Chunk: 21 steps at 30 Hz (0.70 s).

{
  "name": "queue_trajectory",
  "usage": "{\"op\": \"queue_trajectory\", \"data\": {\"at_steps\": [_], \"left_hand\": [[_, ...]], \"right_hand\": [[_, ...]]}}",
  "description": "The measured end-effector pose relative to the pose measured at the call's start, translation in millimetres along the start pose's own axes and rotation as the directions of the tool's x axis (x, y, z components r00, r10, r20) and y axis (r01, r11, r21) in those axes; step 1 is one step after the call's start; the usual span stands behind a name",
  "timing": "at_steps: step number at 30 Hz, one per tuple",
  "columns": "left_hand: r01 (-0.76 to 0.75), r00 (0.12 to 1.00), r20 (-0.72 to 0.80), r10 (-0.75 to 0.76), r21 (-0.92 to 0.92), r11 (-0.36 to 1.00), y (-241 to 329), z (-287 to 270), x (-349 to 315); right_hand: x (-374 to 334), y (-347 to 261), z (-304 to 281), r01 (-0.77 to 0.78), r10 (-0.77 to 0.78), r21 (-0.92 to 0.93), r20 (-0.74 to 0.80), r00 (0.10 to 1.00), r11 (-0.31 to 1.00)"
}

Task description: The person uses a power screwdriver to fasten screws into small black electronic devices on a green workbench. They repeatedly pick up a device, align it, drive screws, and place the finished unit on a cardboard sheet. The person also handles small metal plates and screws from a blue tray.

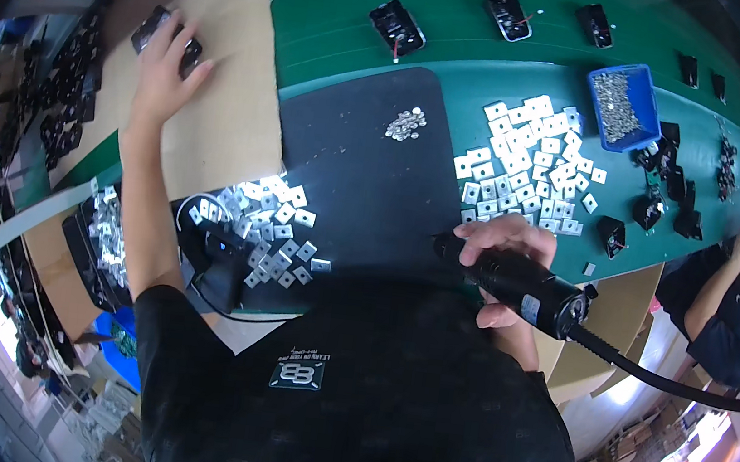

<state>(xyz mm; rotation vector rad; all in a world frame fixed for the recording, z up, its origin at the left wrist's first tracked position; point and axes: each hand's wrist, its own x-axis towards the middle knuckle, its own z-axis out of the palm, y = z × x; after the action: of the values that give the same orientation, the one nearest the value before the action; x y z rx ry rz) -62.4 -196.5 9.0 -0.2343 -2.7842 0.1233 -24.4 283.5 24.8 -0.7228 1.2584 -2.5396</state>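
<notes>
My left hand (167,71) reaches to the far left, its fingers and thumb over a small black housing (191,54) on the brown cardboard sheet (228,114). My palm and fingers cover part of that housing. Held in my right hand (516,232) is a black electric screwdriver (532,291), lying nearly level with its tip toward the left and a thick black cable (645,376) running off to the right. Between my hands lies a black mat (349,174) bearing a small heap of shiny metal pieces (407,123).
Square metal plates (524,157) spread right of the mat; more plates (283,230) lie at its left. A blue bin (633,124) holds small metal parts. Black housings (398,29) line the green surface (322,7). A co-worker's arm (720,280) shows far right.
</notes>
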Motion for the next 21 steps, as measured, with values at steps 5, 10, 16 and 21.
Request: {"op": "queue_trajectory", "data": {"at_steps": [5, 10, 16, 21], "left_hand": [[0.029, 0.972, 0.221, 0.084, -0.463, 0.886, 119.6, -47.3, -1.2], [0.144, 0.908, 0.410, 0.083, -0.491, 0.859, 181.0, -69.0, -42.7], [0.266, 0.889, 0.457, 0.035, -0.576, 0.773, 178.3, -63.4, -65.6], [0.260, 0.856, 0.508, 0.096, -0.584, 0.769, 178.5, -71.2, -61.3]], "right_hand": [[-13.4, 9.7, -16.4, -0.052, 0.050, 0.007, 0.152, 0.987, 0.999], [1.3, 4.4, -9.9, -0.032, 0.032, 0.037, -0.007, 0.999, 0.999], [53.3, 14.1, -3.6, 0.213, -0.231, -0.136, -0.131, 0.964, 0.967], [82.0, 38.7, -7.4, 0.285, -0.308, -0.135, -0.198, 0.931, 0.949]]}}
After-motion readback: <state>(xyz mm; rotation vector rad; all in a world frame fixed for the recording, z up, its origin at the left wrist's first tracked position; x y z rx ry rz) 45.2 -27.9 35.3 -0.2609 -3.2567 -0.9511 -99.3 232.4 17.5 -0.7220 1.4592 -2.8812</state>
